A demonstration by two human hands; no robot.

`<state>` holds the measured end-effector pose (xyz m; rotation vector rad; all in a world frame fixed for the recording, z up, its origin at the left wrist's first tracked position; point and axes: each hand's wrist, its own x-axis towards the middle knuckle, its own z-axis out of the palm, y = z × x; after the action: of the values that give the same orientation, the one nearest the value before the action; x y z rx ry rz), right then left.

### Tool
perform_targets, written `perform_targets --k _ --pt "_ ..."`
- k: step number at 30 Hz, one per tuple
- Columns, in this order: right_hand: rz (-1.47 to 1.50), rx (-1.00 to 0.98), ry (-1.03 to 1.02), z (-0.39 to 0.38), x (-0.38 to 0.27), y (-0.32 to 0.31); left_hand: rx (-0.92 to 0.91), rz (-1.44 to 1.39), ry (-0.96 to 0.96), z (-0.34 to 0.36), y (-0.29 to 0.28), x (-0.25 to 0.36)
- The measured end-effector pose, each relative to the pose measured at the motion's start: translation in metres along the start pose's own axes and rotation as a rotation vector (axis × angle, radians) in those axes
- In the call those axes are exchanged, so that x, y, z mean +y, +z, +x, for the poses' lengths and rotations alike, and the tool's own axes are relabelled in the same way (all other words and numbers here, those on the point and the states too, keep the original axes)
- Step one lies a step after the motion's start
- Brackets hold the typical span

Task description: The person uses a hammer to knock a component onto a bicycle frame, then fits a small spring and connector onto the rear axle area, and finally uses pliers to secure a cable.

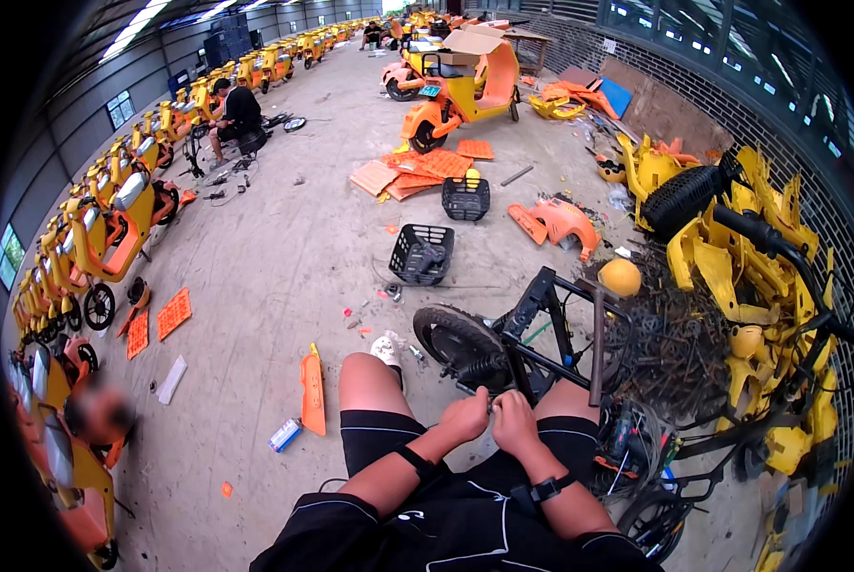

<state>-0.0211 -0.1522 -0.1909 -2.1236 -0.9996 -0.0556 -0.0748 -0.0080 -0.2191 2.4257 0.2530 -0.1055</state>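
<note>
My left hand [464, 418] and my right hand [515, 423] meet in front of my lap, both with fingers closed. Whatever small thing they pinch between them is mostly hidden. Just beyond the hands lies a scooter's stripped black frame [539, 319], with its black-tyred wheel [457, 345] pointing away to the left. The wheel's hub area sits close above my fingers. A brown metal tube [598, 348] stands at the right part of the frame, near my right knee.
Black baskets [419, 275] stand ahead. A pile of dark metal parts [680, 334] and yellow body panels [718, 272] crowd the right. An orange panel [313, 393] and a can [285, 436] lie left of my knee. A person [241, 114] sits farther off beside scooters [112, 224].
</note>
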Motion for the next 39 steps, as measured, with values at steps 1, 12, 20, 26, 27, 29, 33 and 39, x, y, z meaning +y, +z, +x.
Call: perform_targets --k 1,12,20,26,27,29,33,39 --pt "-0.047 0.017 -0.032 0.0 -0.004 -0.001 0.009 -0.008 -0.007 0.0 0.0 0.001" --pt "0.171 0.002 0.167 -0.007 0.009 0.007 0.056 -0.064 -0.01 -0.002 0.006 0.003" --pt "0.041 0.045 0.076 -0.003 -0.008 -0.007 0.074 -0.056 0.002 -0.003 0.005 0.006" --pt "-0.03 0.089 -0.023 -0.002 -0.011 -0.005 0.09 -0.1 -0.044 -0.004 0.0 0.01" --pt "-0.09 0.105 -0.075 -0.001 -0.011 -0.005 0.087 -0.101 -0.058 -0.004 -0.001 0.01" --pt "-0.06 0.09 -0.055 0.001 -0.01 -0.005 0.087 -0.095 -0.05 -0.002 0.0 0.007" --pt "0.087 0.036 0.018 0.002 0.001 0.0 0.088 -0.119 -0.038 0.0 0.002 0.002" --pt "0.269 -0.002 0.185 0.0 0.005 0.002 0.068 -0.101 -0.045 0.001 0.0 0.0"
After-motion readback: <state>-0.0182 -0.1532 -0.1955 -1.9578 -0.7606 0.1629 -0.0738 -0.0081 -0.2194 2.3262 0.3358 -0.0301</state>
